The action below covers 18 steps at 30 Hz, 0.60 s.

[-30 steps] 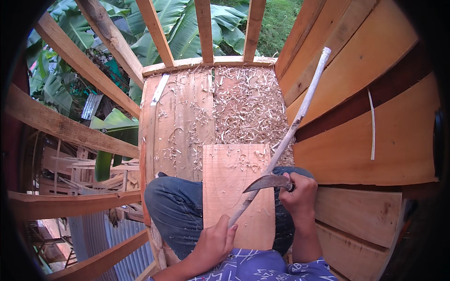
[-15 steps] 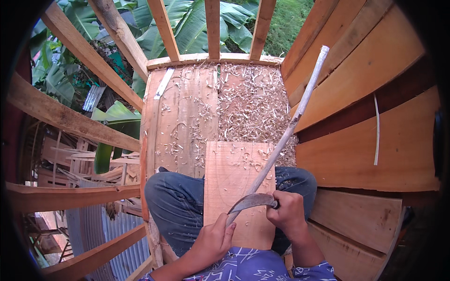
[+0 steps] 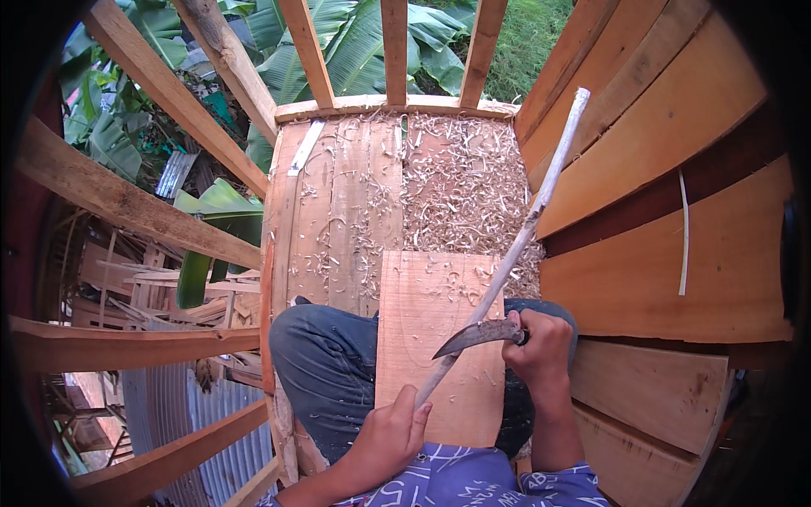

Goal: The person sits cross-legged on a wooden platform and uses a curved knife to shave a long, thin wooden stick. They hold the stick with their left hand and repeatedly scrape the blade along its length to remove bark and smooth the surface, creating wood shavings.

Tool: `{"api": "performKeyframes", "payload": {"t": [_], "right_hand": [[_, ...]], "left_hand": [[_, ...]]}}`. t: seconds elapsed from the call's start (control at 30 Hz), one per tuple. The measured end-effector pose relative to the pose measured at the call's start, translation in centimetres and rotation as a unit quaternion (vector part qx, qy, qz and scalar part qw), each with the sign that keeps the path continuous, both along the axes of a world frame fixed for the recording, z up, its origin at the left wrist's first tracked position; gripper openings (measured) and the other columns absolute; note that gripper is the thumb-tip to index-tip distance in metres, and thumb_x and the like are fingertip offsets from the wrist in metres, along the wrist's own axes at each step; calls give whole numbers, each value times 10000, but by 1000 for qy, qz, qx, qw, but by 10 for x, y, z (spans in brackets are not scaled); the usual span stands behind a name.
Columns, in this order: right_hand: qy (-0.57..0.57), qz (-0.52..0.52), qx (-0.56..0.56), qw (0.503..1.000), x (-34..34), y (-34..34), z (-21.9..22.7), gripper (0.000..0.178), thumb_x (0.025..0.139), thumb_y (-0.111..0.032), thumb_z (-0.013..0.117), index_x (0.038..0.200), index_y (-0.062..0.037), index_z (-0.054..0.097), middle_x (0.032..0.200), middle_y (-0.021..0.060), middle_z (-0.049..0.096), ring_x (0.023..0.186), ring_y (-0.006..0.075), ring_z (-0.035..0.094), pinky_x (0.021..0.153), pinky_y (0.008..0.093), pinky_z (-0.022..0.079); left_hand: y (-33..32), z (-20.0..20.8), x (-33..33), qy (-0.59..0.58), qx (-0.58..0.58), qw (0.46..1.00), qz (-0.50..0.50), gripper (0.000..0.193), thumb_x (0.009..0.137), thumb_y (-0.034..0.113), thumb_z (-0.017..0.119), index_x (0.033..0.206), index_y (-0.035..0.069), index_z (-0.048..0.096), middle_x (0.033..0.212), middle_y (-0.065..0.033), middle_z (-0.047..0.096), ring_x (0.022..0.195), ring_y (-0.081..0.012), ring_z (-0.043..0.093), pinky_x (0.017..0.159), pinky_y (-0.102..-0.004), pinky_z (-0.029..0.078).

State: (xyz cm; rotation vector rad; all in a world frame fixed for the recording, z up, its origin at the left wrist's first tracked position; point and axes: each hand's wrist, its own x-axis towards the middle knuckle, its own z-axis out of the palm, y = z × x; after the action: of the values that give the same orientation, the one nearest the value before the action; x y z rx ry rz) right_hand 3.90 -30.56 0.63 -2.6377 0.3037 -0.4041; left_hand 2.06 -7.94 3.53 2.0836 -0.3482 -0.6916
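A long, pale wooden stick [image 3: 515,249] slants from my lap up to the far right, its lower end gripped in my left hand [image 3: 390,433]. My right hand [image 3: 541,342] is closed round the handle of a curved knife [image 3: 476,336], most of the handle hidden by the fingers. The dark, hooked blade lies across the stick, a little above my left hand, with its tip pointing left. Beneath both, a flat wooden board [image 3: 422,338] rests on my lap between my bent knees, with a few shavings on it.
Curly wood shavings [image 3: 465,177] cover much of the plank floor [image 3: 338,186] ahead. Wooden rails [image 3: 139,207] stand on the left and at the far end. Wide wooden panels [image 3: 667,245] rise on the right, a thin pale strip [image 3: 684,232] against them. Banana leaves [image 3: 355,63] hang beyond.
The knife has moved up along the stick, away from my left hand, as my right hand rose and shifted right. My left hand keeps its hold on the stick.
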Motion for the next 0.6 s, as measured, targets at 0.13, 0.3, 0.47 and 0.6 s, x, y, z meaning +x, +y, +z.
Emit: {"api": "performKeyframes", "payload": {"t": [0.13, 0.3, 0.47, 0.6], "right_hand": [[0, 2, -3, 1000, 1, 2, 1, 255, 731, -122, 602, 527, -47, 468, 504, 136, 494, 456, 327, 505, 449, 404, 381], [-1, -6, -15, 1000, 6, 4, 1, 251, 729, -122, 603, 528, -45, 474, 504, 141, 496, 463, 338, 509, 451, 409, 381], [8, 6, -10, 1000, 16, 11, 8, 220, 720, -121, 605, 542, -43, 502, 511, 149, 512, 479, 341, 526, 459, 407, 392], [16, 2, -1, 1000, 24, 16, 2, 204, 726, -119, 592, 556, -33, 520, 514, 160, 517, 479, 348, 529, 458, 406, 396]], "left_hand": [[2, 2, 0, 3, -4, 1000, 0, 172, 921, 137, 473, 858, -4, 398, 524, -223, 475, 522, -433, 537, 452, -454, 381], [3, -2, -1, -6, -14, 1000, 11, 186, 921, 159, 488, 858, 3, 408, 517, -226, 490, 501, -431, 536, 448, -485, 402], [9, -4, -4, 0, -26, 999, 32, 181, 923, 150, 482, 866, -2, 401, 525, -232, 489, 509, -439, 532, 450, -484, 399], [15, -6, -3, -3, -23, 999, 45, 179, 924, 147, 479, 875, -6, 399, 529, -235, 489, 520, -446, 534, 454, -483, 400]]}}
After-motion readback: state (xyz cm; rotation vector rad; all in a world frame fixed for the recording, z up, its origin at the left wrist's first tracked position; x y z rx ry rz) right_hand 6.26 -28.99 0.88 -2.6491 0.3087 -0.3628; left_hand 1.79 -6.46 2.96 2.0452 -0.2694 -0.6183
